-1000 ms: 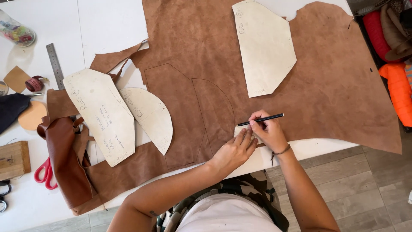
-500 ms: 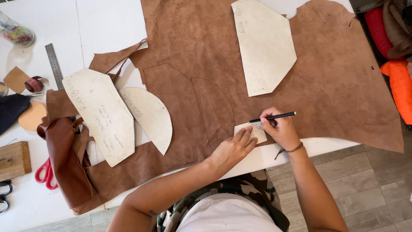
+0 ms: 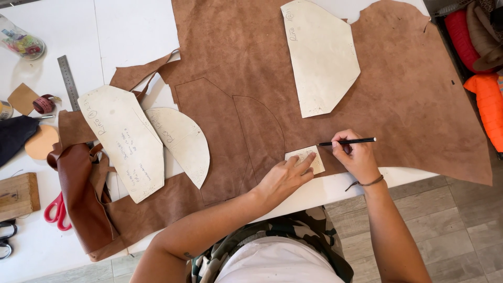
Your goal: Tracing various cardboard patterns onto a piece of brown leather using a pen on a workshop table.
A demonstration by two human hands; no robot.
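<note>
A large sheet of brown suede leather (image 3: 398, 99) covers the white table (image 3: 131, 36). Near its front edge lies a small cream card template (image 3: 299, 155). My left hand (image 3: 283, 178) presses flat on that template with spread fingers. My right hand (image 3: 355, 156) holds a black pencil (image 3: 352, 141) level, its tip at the template's right edge. Two traced outlines (image 3: 236, 131) show on the leather to the left of my hands.
A big cream pattern piece (image 3: 320, 55) lies on the leather at the back. Two more patterns (image 3: 126, 141) rest at the left, beside a folded brown leather piece (image 3: 78, 194), red scissors (image 3: 55, 212), a wooden block (image 3: 18, 195), a metal ruler (image 3: 68, 81) and a jar (image 3: 21, 39).
My right hand with the pencil has shifted right along the small template's edge. My left hand has stayed pressed on the template.
</note>
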